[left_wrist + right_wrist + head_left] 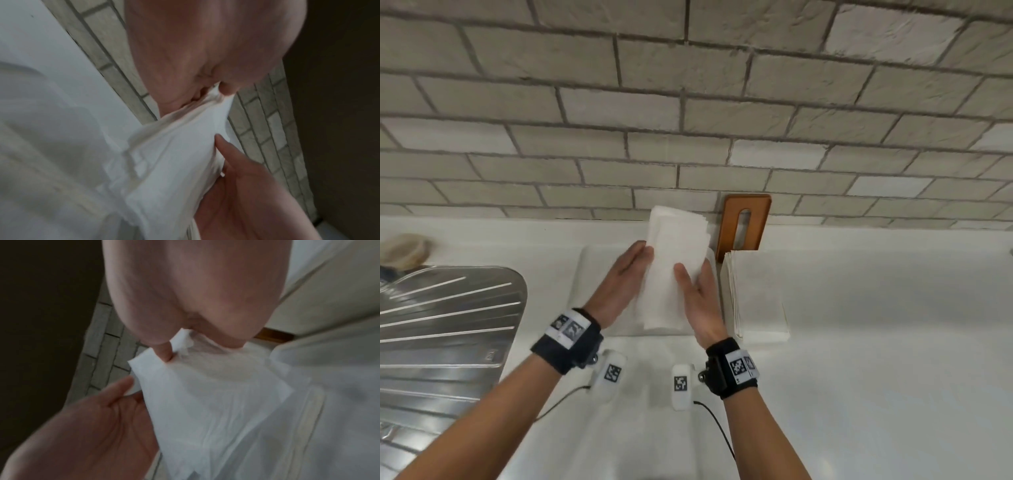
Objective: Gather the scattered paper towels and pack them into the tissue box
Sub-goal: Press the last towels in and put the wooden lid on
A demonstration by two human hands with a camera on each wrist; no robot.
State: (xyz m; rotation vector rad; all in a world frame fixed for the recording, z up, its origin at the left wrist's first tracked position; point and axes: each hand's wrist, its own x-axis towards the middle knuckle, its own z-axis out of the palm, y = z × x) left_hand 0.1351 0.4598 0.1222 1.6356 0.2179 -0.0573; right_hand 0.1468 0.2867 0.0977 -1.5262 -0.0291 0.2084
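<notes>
A stack of white paper towels [674,260] is held up between both hands, tilted toward the wall above the counter. My left hand [633,270] holds its left edge; in the left wrist view the paper towels [174,154] bunch into that hand's grip. My right hand [691,284] grips the right side with the thumb on top; in the right wrist view the paper towels [216,394] are pinched near a corner. Below the hands lies a white tissue box [589,274], largely hidden. Its brown wooden lid [732,212] with a slot leans on the wall.
Another neat pile of white towels [760,298] lies on the counter just right of the hands. A steel sink drainboard [448,325] fills the left side, with a round pale object [404,250] behind it. A brick-tiled wall [688,102] backs the white counter [876,342].
</notes>
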